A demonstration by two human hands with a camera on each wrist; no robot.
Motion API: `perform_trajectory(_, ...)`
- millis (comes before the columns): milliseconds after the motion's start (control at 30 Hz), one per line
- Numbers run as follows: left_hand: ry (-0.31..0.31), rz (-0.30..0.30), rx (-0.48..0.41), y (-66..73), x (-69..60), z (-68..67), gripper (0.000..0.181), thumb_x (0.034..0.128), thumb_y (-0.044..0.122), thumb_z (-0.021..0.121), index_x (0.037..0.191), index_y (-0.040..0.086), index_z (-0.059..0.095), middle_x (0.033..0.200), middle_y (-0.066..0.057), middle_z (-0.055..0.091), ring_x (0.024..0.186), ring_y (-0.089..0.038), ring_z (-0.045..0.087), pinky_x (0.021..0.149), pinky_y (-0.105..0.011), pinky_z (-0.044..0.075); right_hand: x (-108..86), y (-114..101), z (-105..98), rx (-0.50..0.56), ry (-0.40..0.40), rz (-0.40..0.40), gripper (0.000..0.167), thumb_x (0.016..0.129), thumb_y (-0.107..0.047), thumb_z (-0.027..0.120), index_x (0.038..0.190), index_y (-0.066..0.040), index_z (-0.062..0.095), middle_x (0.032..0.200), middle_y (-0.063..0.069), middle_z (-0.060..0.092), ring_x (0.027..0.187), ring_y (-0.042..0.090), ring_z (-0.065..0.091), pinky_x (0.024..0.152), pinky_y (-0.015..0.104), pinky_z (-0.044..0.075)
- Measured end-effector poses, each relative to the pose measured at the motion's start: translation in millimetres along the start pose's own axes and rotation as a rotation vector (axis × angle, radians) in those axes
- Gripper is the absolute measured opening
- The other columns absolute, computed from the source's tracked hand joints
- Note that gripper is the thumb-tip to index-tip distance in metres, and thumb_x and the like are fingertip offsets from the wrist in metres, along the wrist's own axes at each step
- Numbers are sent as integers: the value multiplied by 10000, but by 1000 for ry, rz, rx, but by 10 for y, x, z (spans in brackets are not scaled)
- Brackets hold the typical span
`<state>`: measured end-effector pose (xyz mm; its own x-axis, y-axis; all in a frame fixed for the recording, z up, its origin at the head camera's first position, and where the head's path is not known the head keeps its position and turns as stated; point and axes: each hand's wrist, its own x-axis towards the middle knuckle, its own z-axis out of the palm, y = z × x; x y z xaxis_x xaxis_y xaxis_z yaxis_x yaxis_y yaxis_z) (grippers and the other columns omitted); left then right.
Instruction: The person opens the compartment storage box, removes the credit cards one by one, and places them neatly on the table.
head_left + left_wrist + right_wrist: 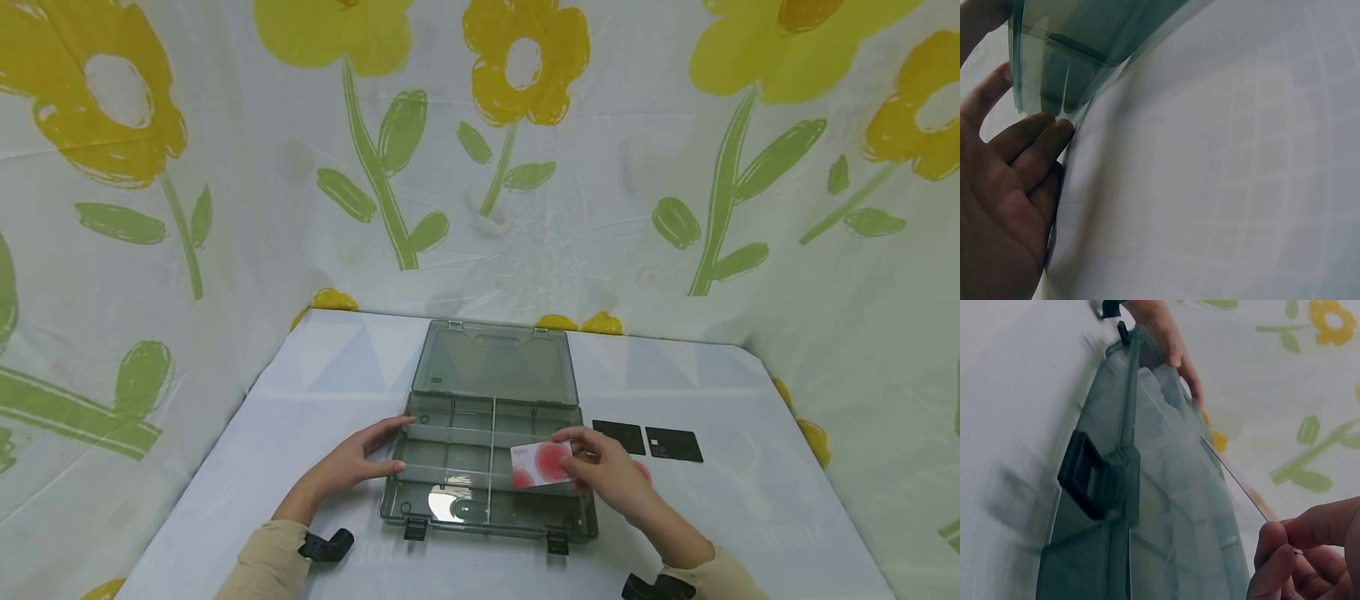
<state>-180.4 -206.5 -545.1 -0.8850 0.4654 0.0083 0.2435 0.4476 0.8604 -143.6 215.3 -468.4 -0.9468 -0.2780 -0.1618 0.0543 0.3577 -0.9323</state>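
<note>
A grey-green translucent plastic case (517, 531) lies on the table with its lid (495, 367) laid back, showing its divided compartments. My right hand (615, 479) pinches a white card with red circles (538, 464) above the right-hand compartments. Seen from the right wrist, this card (1235, 478) is nearly edge-on between thumb and fingers. At the case's left side, my left hand (352, 460) rests fingertips and thumb against the rim, fingers spread. The left wrist view shows that hand (1010, 181) beside the case wall (1016, 69).
Two black cards, one (618, 437) beside the case and another (674, 444) farther right, lie on the white table (757, 517). A red-patterned piece (642, 472) shows partly behind my right hand. Flower-printed cloth (585, 250) surrounds the table. Two dark latches (557, 543) stick out at the case's front.
</note>
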Motion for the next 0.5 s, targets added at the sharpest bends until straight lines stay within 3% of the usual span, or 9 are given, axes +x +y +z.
perform_trajectory(300, -3, 4, -8, 6, -6, -10, 685, 921, 306, 771, 1529, 223, 468, 1611, -140, 372, 1488, -427, 294, 1185, -640, 262, -82, 80, -207, -15, 82, 44, 345, 985, -163, 683, 1306, -55, 621, 1043, 129, 615, 770, 200, 622, 648, 306, 579)
perform_trajectory(500, 1, 2, -2, -4, 0, -4, 687, 920, 312, 772, 1530, 231, 466, 1612, -128, 374, 1490, -417, 295, 1190, -625, 264, -150, 129, -325, 19, 119, 78, 366, 993, -125, 665, 1335, -20, 590, 1089, 149, 625, 851, 245, 664, 725, 388, 635)
